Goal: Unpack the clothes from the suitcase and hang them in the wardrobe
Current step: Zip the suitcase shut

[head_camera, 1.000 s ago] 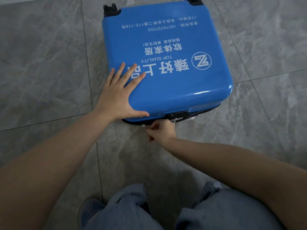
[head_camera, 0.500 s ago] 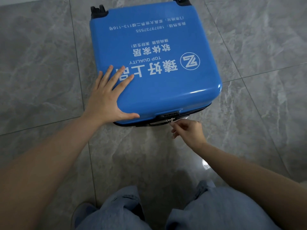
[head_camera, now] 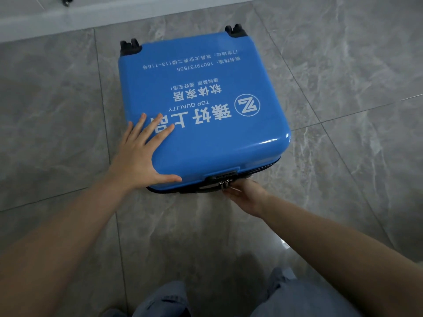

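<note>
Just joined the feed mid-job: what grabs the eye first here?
A bright blue suitcase lies flat and closed on the grey tiled floor, white lettering across its lid. The left hand presses flat on its near left corner, while the right hand is at the zipper pulls on the near edge.

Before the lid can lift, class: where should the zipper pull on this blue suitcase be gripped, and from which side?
Pinch the small metal zipper pull hanging under the lock on the blue suitcase's near edge. Come from the person's side, low, as the right hand does; the left hand lies flat on the lid, steadying it. The tab is thin, so fingertips probably suit best.
</note>
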Available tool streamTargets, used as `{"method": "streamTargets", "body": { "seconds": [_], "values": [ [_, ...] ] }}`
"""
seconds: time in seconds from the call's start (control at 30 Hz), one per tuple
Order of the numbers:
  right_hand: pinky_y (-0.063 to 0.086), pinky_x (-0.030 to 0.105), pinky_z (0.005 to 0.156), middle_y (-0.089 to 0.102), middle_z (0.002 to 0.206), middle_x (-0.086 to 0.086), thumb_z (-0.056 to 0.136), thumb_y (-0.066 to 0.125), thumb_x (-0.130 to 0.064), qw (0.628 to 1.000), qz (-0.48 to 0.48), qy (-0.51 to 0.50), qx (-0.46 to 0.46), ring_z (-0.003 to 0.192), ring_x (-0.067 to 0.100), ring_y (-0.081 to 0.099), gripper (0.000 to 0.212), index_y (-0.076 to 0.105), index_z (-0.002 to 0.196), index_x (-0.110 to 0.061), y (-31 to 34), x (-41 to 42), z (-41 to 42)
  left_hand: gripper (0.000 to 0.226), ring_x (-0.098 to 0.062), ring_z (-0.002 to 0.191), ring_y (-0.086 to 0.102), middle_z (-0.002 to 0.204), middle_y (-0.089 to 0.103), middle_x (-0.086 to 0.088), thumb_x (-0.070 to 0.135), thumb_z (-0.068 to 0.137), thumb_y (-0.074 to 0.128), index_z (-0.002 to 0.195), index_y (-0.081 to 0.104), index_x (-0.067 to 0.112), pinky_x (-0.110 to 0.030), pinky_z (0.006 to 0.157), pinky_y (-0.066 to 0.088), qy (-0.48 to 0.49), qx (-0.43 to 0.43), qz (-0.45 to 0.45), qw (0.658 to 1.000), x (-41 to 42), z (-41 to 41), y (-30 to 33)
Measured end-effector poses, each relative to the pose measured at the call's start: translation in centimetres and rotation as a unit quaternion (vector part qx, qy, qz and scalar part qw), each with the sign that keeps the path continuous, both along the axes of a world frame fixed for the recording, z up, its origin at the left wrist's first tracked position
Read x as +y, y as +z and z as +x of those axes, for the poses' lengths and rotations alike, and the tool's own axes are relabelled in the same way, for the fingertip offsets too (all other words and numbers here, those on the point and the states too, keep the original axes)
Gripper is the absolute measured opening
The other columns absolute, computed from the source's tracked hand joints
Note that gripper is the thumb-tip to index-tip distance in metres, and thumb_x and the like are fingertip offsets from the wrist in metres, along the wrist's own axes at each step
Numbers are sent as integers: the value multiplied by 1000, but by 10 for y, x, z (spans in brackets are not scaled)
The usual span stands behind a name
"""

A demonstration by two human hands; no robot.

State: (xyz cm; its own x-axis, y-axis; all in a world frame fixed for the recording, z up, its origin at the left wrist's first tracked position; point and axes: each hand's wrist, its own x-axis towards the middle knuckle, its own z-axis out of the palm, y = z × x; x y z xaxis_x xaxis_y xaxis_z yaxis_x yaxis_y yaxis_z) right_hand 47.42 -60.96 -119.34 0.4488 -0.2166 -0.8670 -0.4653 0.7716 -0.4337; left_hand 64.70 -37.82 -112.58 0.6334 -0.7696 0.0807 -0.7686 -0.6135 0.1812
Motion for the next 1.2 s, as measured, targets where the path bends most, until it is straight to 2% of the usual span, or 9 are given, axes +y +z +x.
{"method": "streamTargets", "body": {
  "seconds": [0.13,0.27,0.5,0.6,0.77,0.93,1.07,1.13,1.2],
  "values": [
    [61,38,78,67,111,22,94,51,4,1000,-10,7,-7,90,31,70,32,55,126,2,25,9,4,120,-34,151,12,163,21,-1,97,56,45,153,31,28,-58,119,16,-12,-4,-13,1000,11,17,22],
    [58,45,89,69,114,22,94,61,-6,999,-18,3,-28,100,35,70,28,57,121,-2,78,16,1,103,-32,148,26,156,36,-2,84,67,55,148,43,21,-56,118,23,-26,-4,-63,998,14,25,65],
    [62,39,72,71,103,19,91,66,-12,995,-77,-31,49,83,32,75,27,60,115,-3,202,10,10,46,-27,137,46,147,49,-6,25,93,59,139,55,16,-53,113,33,-16,-44,-139,989,-15,-22,153],
    [62,35,64,72,88,16,89,68,-11,993,-92,-28,73,76,29,74,23,61,108,-2,264,7,6,52,-30,144,35,152,42,-6,4,90,61,139,56,21,-55,116,28,5,-23,-115,993,-30,-48,199],
    [62,35,67,74,85,18,86,70,-8,995,-62,-22,76,78,28,74,23,61,106,0,344,1,0,59,-30,152,6,163,20,-3,14,92,59,148,43,23,-55,122,10,83,51,-49,994,-47,-84,265],
    [62,37,66,71,98,25,85,73,-9,992,-38,-30,115,82,32,74,35,57,115,0,386,4,-2,62,-25,153,-2,165,10,0,29,96,55,153,32,24,-48,124,7,166,178,-28,970,-57,-108,291],
    [62,35,66,69,101,25,91,67,-8,993,-4,-51,108,87,32,71,29,57,117,2,397,10,-13,57,-27,150,19,158,31,-5,24,94,62,147,42,20,-48,120,23,243,268,-47,931,-64,-132,298],
    [62,33,66,68,104,26,92,65,-6,991,7,-43,126,89,32,71,29,56,118,4,398,14,-24,54,-26,134,42,139,48,-4,22,87,71,137,51,21,-44,108,39,263,261,-46,927,-62,-141,303],
    [62,32,63,67,103,25,93,63,-4,987,11,-39,156,88,31,70,29,55,119,4,398,16,-41,54,-22,110,52,118,52,-1,23,76,81,125,58,23,-37,91,46,227,248,-31,941,-60,-151,308]
  ]
}}
